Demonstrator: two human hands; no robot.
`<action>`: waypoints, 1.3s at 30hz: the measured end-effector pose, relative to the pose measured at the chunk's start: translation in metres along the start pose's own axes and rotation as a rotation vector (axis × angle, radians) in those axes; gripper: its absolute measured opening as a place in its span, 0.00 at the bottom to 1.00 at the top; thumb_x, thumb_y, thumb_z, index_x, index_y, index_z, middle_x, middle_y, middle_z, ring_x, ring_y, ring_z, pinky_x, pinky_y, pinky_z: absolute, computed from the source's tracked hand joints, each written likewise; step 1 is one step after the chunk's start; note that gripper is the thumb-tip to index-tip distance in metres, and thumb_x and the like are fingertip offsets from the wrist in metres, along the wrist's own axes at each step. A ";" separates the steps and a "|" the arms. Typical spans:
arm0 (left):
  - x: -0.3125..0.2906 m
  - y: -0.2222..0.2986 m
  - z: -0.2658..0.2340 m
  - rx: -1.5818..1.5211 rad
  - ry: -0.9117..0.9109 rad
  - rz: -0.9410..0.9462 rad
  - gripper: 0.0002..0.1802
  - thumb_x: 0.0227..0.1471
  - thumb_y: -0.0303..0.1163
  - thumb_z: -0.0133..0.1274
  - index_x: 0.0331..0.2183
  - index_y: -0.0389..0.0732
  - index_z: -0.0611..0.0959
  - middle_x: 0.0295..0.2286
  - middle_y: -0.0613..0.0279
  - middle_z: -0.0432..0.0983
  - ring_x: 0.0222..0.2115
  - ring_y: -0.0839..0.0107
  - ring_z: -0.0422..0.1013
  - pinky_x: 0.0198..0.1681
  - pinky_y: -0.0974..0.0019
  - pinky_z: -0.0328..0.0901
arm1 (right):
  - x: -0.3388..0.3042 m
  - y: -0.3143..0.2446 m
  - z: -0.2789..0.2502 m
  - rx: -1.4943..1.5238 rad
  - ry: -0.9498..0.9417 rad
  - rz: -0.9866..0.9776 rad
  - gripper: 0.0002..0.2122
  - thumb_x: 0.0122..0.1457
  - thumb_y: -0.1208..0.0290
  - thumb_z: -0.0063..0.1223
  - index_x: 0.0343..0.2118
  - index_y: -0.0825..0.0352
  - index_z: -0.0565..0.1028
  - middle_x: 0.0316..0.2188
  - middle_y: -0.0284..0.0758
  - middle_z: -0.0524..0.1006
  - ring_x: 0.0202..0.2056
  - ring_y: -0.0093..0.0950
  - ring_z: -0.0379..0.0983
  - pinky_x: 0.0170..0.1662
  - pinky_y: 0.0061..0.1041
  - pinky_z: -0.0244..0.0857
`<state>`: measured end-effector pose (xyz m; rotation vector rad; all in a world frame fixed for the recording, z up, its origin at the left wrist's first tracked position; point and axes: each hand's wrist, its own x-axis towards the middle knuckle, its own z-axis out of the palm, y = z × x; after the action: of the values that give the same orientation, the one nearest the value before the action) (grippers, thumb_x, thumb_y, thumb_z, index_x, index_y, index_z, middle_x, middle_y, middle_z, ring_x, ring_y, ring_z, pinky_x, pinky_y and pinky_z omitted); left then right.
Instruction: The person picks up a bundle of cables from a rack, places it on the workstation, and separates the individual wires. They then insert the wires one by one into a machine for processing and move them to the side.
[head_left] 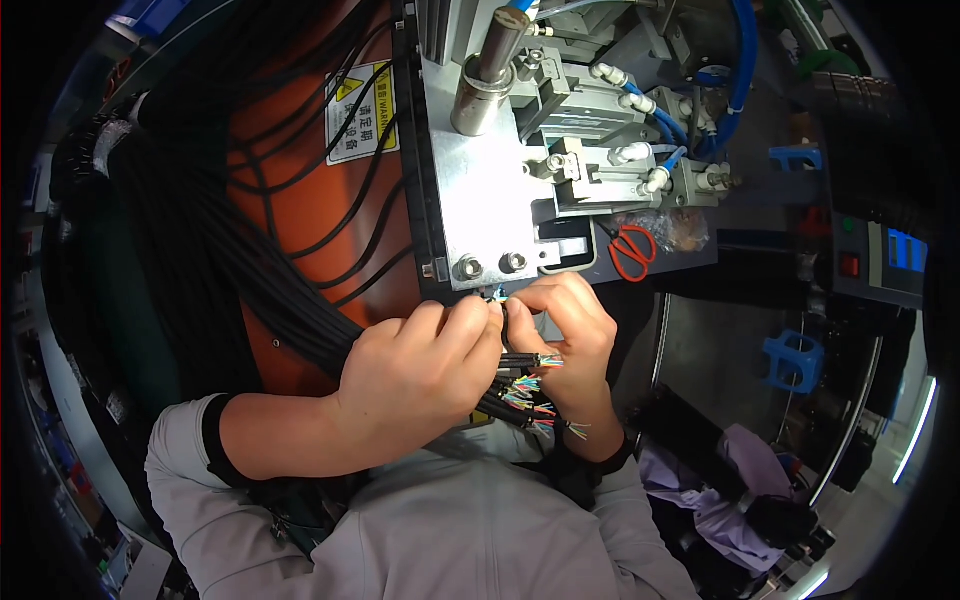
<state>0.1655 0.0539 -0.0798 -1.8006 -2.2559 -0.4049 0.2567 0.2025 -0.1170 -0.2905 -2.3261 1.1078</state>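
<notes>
Beside one plate point(478, 195), two hands point(425, 360)

From where I'm standing: left hand point(425, 360) and right hand point(575, 330) pinching cable end point(500, 295) by machine point(485, 200); black cables point(300, 315) across orange counter point(315, 225); red scissors point(633, 255) near right hand.

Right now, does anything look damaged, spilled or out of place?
Nothing looks spilled or clearly damaged. A little untidy: red-handled scissors lie loose beside crumpled clear plastic, right of the metal plate, and coloured wires splay unevenly by the right hand.
</notes>
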 end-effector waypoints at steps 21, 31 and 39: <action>0.005 -0.011 0.002 -0.059 0.072 0.005 0.12 0.38 0.28 0.55 0.31 0.40 0.81 0.24 0.70 0.68 0.19 0.79 0.67 0.18 0.75 0.57 | 0.005 -0.001 0.007 0.068 0.086 -0.015 0.03 0.50 0.80 0.57 0.26 0.71 0.73 0.25 0.34 0.75 0.29 0.23 0.72 0.34 0.20 0.64; -0.004 0.002 -0.013 0.035 -0.149 -0.081 0.12 0.41 0.25 0.56 0.34 0.40 0.82 0.24 0.68 0.69 0.19 0.77 0.69 0.20 0.73 0.61 | -0.007 0.012 0.002 0.470 0.026 0.421 0.07 0.45 0.83 0.61 0.28 0.71 0.76 0.27 0.35 0.77 0.30 0.27 0.74 0.35 0.23 0.67; 0.002 -0.015 -0.013 -0.092 -0.053 -0.022 0.15 0.39 0.28 0.55 0.35 0.37 0.81 0.26 0.65 0.70 0.20 0.76 0.69 0.20 0.75 0.61 | -0.009 0.016 -0.020 0.753 -0.101 0.053 0.08 0.45 0.85 0.62 0.30 0.72 0.78 0.29 0.37 0.79 0.32 0.25 0.75 0.36 0.22 0.68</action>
<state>0.1506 0.0483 -0.0678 -1.8534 -2.3306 -0.4773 0.2746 0.2221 -0.1220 -0.0073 -1.8114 1.9499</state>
